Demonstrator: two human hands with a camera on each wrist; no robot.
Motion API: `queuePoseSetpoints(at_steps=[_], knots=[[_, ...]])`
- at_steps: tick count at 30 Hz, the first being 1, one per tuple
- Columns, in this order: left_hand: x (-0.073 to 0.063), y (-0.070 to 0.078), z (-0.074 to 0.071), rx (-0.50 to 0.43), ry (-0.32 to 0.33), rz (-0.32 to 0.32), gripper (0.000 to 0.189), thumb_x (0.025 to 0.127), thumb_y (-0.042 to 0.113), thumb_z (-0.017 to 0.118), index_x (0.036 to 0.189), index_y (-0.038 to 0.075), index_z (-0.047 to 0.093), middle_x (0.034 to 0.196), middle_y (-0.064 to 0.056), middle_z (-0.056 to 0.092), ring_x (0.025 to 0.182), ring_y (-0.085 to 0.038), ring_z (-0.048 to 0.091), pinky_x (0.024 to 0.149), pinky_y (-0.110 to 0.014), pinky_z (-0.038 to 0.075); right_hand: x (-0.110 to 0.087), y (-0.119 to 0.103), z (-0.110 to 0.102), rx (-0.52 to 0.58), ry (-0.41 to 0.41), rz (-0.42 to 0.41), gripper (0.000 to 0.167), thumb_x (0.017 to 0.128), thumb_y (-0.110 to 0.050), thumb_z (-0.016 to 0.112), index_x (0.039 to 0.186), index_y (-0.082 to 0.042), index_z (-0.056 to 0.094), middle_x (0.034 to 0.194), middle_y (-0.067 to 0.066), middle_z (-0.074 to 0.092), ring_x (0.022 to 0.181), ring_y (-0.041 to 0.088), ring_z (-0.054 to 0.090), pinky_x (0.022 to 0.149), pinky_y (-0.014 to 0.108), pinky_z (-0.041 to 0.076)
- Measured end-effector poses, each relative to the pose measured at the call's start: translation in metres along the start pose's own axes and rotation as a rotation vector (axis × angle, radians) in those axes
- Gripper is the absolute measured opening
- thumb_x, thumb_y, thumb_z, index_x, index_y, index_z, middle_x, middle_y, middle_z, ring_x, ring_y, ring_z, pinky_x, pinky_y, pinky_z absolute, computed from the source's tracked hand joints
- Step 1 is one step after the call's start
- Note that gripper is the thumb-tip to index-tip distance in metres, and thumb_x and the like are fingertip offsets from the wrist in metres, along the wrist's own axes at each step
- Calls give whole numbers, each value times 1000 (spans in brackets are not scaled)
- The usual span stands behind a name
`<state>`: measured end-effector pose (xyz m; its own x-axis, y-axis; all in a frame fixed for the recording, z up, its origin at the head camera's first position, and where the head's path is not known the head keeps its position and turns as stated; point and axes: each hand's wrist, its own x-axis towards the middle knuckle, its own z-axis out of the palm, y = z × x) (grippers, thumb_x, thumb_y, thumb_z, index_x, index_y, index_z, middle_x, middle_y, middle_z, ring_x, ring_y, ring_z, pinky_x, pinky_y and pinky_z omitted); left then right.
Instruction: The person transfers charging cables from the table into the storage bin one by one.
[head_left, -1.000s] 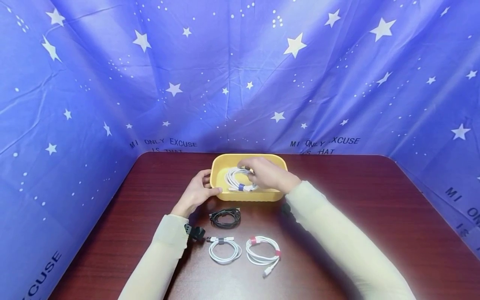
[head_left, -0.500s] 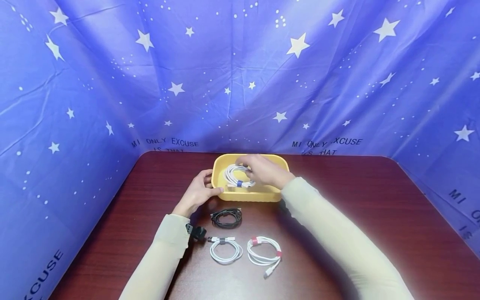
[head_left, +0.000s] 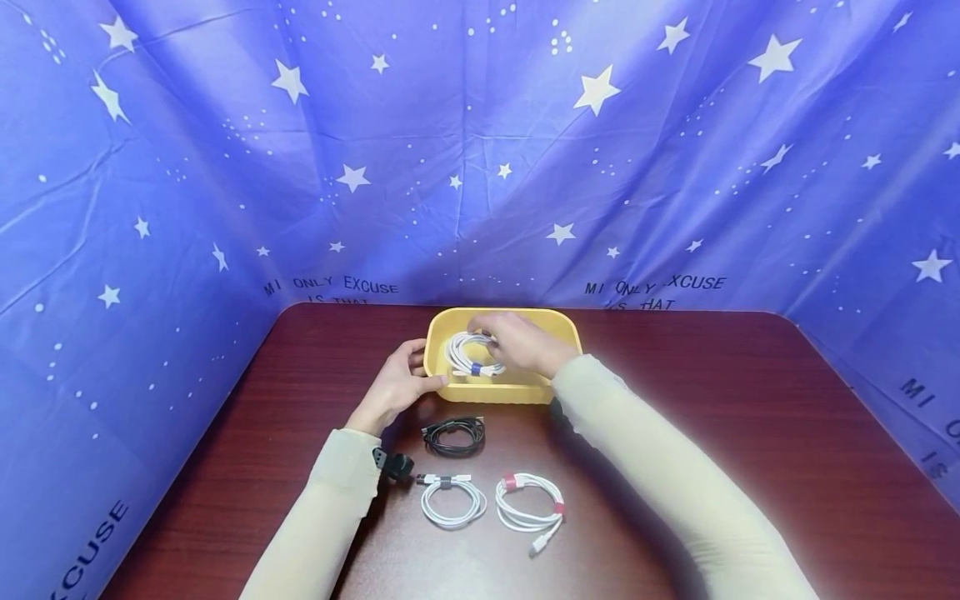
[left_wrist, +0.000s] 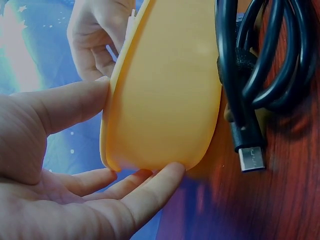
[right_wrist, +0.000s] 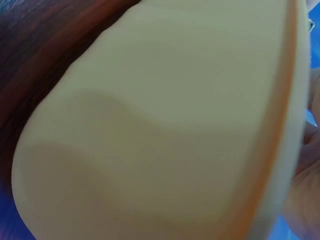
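Note:
A yellow plastic bin stands at the back of the table. My left hand grips its left end, thumb at the rim and fingers against the outside wall, as the left wrist view also shows. Inside the bin, my right hand holds a coiled white charging cable with a blue strap; the fingertips are partly hidden. From the right wrist, mostly the bin's outer wall is visible. A coiled black cable lies just in front of the bin, its metal plug showing in the left wrist view.
Nearer me on the dark red table lie two more coiled cables: a pale one with a grey strap and a white one with red straps. Blue starry curtains enclose the back and sides.
The right hand shifts a little to the left inside the bin, with the white cable in its fingers; the cable rises slightly, then lowers. The left hand stays on the bin.

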<state>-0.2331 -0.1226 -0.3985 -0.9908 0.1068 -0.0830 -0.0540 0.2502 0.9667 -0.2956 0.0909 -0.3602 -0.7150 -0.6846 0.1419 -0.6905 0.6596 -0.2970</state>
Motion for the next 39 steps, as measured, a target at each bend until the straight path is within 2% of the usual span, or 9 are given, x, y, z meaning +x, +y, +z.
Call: queuePoseSetpoints(at_steps=[11, 27, 39], knots=[[0, -1, 0, -4, 7, 1, 75, 76, -2, 75, 141, -1, 35, 131, -23, 53, 117, -33, 55, 91, -38, 51, 4, 2, 15, -13, -51, 50, 39, 83, 1, 64, 120, -13, 60, 115, 2, 64, 106, 20, 59, 96, 35, 46], [1, -1, 1, -9, 6, 7, 75, 77, -5, 73, 142, -2, 34, 130, -24, 53, 115, -34, 56, 88, -37, 52, 8, 2, 26, 42, -87, 57, 32, 86, -1, 64, 115, -15, 61, 108, 1, 63, 97, 18, 57, 91, 34, 46], [0, -1, 1, -23, 3, 2, 75, 77, -5, 73, 141, -2, 35, 130, -24, 53, 115, -34, 57, 88, -37, 52, 12, 3, 34, 32, -88, 16, 37, 80, 5, 62, 112, -13, 62, 97, 1, 63, 86, 18, 57, 80, 32, 48]])
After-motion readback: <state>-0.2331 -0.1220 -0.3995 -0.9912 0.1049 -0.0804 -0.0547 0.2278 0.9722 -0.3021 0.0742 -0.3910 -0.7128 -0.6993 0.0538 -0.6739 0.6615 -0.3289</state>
